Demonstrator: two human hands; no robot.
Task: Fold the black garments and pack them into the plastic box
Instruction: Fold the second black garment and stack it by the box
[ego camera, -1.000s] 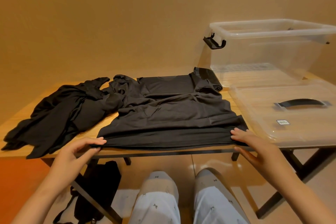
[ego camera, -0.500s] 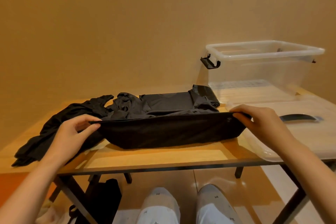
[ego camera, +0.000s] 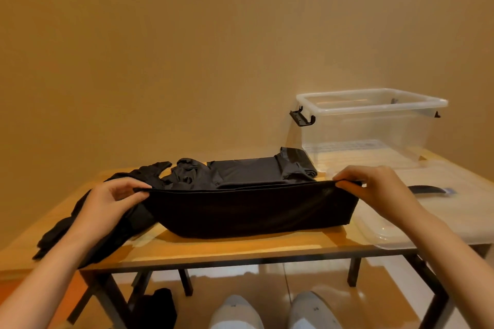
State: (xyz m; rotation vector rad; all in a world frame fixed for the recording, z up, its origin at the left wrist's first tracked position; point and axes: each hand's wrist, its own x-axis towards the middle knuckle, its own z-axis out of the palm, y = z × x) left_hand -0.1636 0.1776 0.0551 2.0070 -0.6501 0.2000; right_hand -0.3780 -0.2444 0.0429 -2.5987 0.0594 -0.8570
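Observation:
A black garment (ego camera: 251, 211) lies across the middle of the wooden table (ego camera: 240, 247); its near hem is lifted off the table into an upright flap. My left hand (ego camera: 112, 203) pinches the hem's left corner and my right hand (ego camera: 374, 187) pinches its right corner, holding the edge taut between them. The garment's far part, with bunched sleeves, still lies flat behind the flap. A second crumpled black garment (ego camera: 66, 230) sprawls at the table's left, partly hidden by my left forearm. The clear plastic box (ego camera: 371, 125) stands open and empty at the back right.
The box's clear lid (ego camera: 441, 211) with a black handle lies flat on the table's right side, under my right wrist. A plain wall runs close behind the table. Below the table are my knees and a dark bag (ego camera: 155, 310) on the floor.
Both hands have raised the garment's near hem off the table's front edge and carried it up and away from me. The view has tilted upward.

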